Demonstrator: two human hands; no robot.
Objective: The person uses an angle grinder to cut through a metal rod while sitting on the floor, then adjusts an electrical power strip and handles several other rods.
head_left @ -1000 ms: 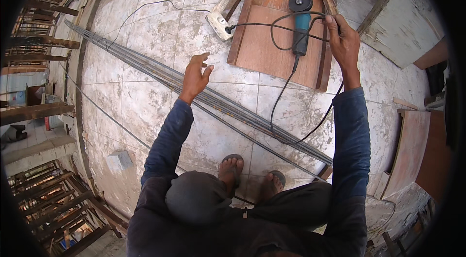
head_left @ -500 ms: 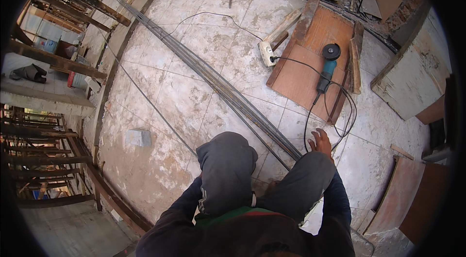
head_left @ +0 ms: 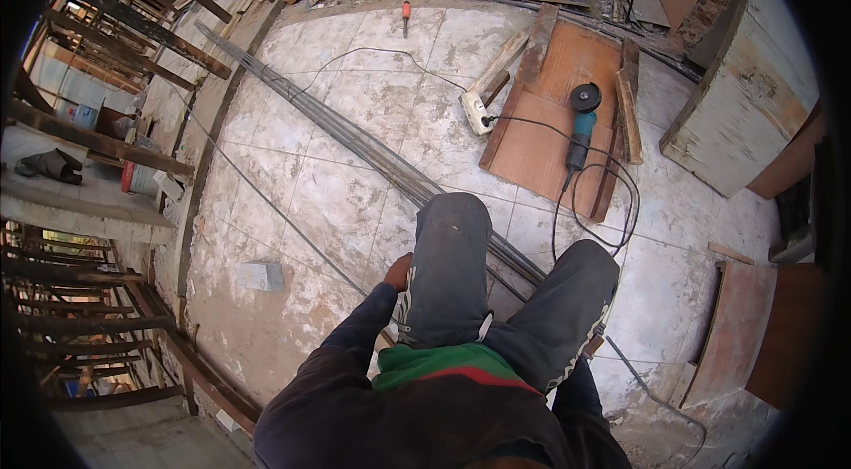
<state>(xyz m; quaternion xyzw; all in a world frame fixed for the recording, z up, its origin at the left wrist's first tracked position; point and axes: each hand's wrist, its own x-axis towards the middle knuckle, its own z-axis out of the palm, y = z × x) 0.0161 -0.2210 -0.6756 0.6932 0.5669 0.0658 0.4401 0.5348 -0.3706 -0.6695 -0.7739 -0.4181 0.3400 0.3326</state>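
My left hand is against the outer side of my left knee, its fingers mostly hidden by the trouser leg. Close by it, a single thin steel rod runs along the tiles and disappears under my left side; whether I touch it does not show. Of my right hand only a sliver shows beside my right thigh, fingers hidden. A bundle of steel rods slants across the floor and passes beneath my legs. Ahead on the right, an angle grinder with a teal body lies on a wooden panel.
A white power strip feeds the grinder's looped black cord. An orange-handled tool lies on the far tiles, and a grey block sits at left. Boards lean at right; another rod bends along the floor there.
My left hand has come into sight beside my left knee. My right hand has drawn back from beyond the right knee to beside the thigh. My legs have shifted and the view has moved.
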